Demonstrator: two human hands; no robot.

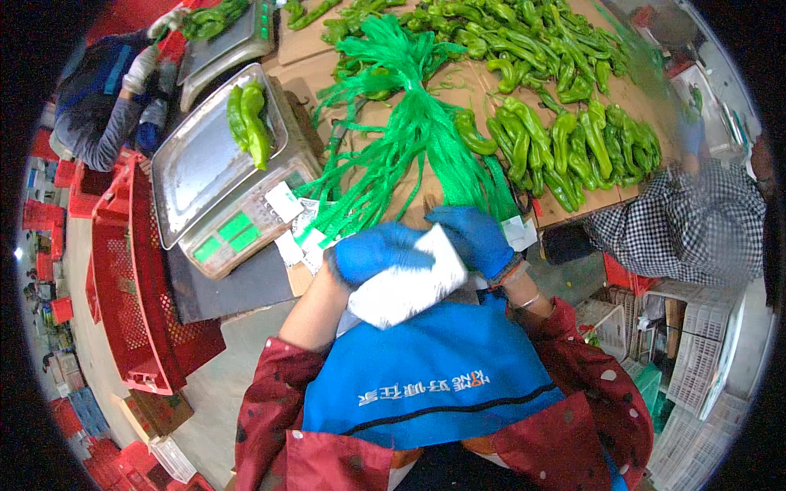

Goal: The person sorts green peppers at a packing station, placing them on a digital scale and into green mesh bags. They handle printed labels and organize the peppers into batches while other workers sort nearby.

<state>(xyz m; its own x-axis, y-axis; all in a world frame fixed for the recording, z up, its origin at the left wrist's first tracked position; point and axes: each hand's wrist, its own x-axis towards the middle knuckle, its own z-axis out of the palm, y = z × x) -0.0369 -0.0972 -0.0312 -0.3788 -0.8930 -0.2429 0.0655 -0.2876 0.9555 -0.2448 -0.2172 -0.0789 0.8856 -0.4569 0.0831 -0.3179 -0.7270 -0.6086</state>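
Blue work gloves cover both hands, close together at the table's near edge. My left hand [384, 253] grips a white sheet or pad of paper [411, 285], blurred, with the thumb lying across its face. Against the paper's right edge is my right hand [473, 240]; its fingers curl beyond the upper corner, partly hidden. Just past the hands spreads a tied bunch of green mesh net bags [424, 123]. To the left, a weighing scale [230, 224] carries a few long green peppers [249, 123] on its metal pan [202, 166].
Green peppers [552, 37] are heaped on the cardboard-covered table [451, 86], with a row of peppers [571, 147] at right. A red plastic crate [132, 276] stands left. One gloved co-worker [104, 98] is at upper left, a person in checked sleeves [681, 221] at right.
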